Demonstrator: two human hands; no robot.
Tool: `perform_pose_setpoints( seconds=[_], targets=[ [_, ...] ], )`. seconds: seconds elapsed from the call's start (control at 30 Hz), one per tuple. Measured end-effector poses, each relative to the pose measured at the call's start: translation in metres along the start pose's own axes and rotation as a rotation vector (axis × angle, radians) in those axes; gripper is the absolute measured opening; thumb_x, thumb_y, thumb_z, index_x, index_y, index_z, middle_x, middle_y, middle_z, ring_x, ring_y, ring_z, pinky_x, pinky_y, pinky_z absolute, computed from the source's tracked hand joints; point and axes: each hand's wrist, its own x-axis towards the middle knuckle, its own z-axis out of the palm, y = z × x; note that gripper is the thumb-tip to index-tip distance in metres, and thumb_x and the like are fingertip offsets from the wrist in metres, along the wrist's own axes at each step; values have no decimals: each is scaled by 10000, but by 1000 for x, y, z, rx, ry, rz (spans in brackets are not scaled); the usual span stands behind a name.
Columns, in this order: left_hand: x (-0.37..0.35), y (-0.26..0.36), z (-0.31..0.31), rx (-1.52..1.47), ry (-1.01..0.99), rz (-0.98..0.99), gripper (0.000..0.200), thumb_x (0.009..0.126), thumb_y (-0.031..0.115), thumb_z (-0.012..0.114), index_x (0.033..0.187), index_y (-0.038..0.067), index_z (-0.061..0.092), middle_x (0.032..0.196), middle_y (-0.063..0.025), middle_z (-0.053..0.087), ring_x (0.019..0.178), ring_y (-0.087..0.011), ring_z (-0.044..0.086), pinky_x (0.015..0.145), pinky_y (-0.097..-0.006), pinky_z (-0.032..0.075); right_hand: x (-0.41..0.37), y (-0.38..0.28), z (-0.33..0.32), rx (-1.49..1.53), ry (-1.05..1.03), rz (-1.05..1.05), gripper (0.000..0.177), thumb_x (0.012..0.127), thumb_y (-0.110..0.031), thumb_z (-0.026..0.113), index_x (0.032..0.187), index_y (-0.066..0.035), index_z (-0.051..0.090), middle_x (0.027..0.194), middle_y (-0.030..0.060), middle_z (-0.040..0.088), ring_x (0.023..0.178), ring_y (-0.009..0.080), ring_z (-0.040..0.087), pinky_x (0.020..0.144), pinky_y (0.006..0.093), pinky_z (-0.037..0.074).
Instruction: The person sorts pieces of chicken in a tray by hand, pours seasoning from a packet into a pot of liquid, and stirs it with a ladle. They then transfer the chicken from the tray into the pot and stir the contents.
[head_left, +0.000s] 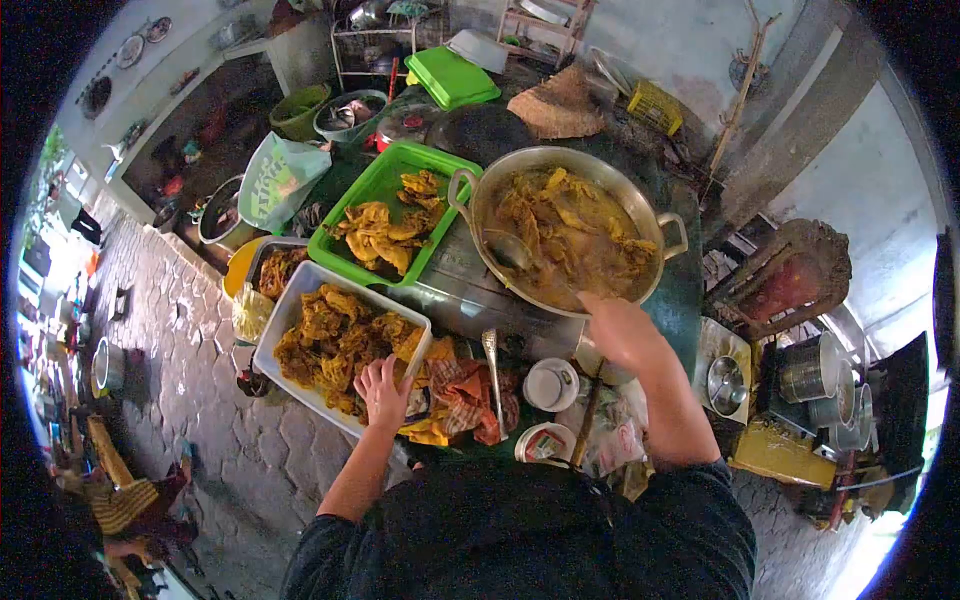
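My left hand (382, 393) rests at the near right corner of a white tray (342, 428), its fingers spread over the rim beside yellow-brown cooked chicken pieces (340, 340). My right hand (622, 332) is at the near rim of a wide two-handled metal pot (655, 205). Its fingers are drawn together at the rim; what they hold, if anything, is hard to make out. Inside the pot, chicken pieces (570, 205) lie in yellow-brown liquid. A ladle (507, 250) sits in the pot's left side. Beyond the white tray, a green tray (322, 243) holds more chicken (375, 235).
A metal utensil (493, 375) lies by a reddish cloth (465, 395). White tubs (550, 385) and plastic bags (615, 440) stand near me. A green lid (452, 78) is at the back; a wooden chair (785, 280) and metal pots (810, 370) are to the right.
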Motion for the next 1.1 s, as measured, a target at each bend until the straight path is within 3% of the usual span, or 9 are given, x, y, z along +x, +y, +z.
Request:
perform_pose_setpoints(
  seconds=[0.27, 0.43, 0.5, 0.63, 0.73, 0.8, 0.9, 1.03, 1.1],
  targets=[
    [3, 6, -3, 15, -43, 3, 498, 878, 306, 563, 1305, 109, 396, 1242, -141, 399, 1216, -331, 313, 1032, -535, 164, 45, -19, 61, 3, -37, 101, 438, 805, -47, 452, 1240, 3, 424, 964, 228, 616, 916, 389, 591, 776, 482, 468],
    [2, 6, -5, 11, -63, -23, 514, 868, 302, 573, 1310, 110, 395, 1253, -150, 399, 1219, -332, 313, 1029, -534, 162, 47, 18, 63, 202, 240, -22, 407, 822, -72, 449, 1220, 12, 451, 1014, 264, 589, 948, 399, 575, 829, 484, 446],
    [2, 5, -5, 15, -52, -16, 515, 864, 300, 577, 1309, 110, 398, 1251, -150, 403, 1217, -334, 317, 1026, -533, 167, 41, 28, 45, 166, 139, 22, 412, 824, -97, 449, 1221, 15, 453, 1064, 266, 573, 968, 404, 560, 848, 473, 438],
    [2, 3, 0, 29, -11, 6, 508, 862, 298, 581, 1300, 111, 406, 1232, -154, 421, 1204, -340, 335, 1013, -529, 188, 53, 66, 63, 282, 427, 47, 366, 808, -97, 473, 1151, 24, 512, 1027, 263, 584, 979, 443, 524, 860, 475, 415],
    [1, 4, -3, 19, -4, 24, 507, 861, 312, 582, 1294, 110, 410, 1225, -156, 432, 1194, -341, 345, 1007, -529, 197, 76, 85, 95, 218, 578, -31, 350, 798, -101, 499, 1126, 16, 536, 858, 235, 624, 788, 387, 607, 712, 442, 472],
    [0, 4, -4, 20, 6, 20, 510, 859, 319, 583, 1292, 111, 411, 1228, -155, 432, 1191, -341, 348, 1007, -532, 197, 86, 80, 106, 608, 325, 126, 358, 789, -117, 518, 1132, -15, 548, 689, 164, 603, 544, 260, 596, 519, 379, 459],
    [2, -2, 1, 22, -12, 14, 517, 856, 339, 585, 1290, 117, 413, 1235, -153, 431, 1188, -340, 352, 1012, -536, 192, 68, 57, 92, 773, 248, 105, 364, 782, -120, 525, 1137, -52, 564, 587, 91, 539, 408, 148, 504, 402, 323, 391],
    [4, -1, 5, 14, -4, 6, 512, 855, 347, 582, 1286, 126, 415, 1219, -160, 436, 1173, -345, 360, 1006, -537, 195, 63, 60, 116, 630, 424, 75, 395, 780, -101, 509, 1169, -43, 546, 644, 146, 584, 500, 244, 573, 482, 367, 441],
    [2, -4, 6, -12, 7, 39, 511, 855, 343, 583, 1282, 118, 416, 1200, -159, 436, 1156, -342, 364, 990, -537, 204, 47, 46, 104, 435, 496, -1, 436, 780, -93, 497, 1208, -14, 502, 746, 222, 616, 673, 369, 610, 624, 427, 472]
  ],
)
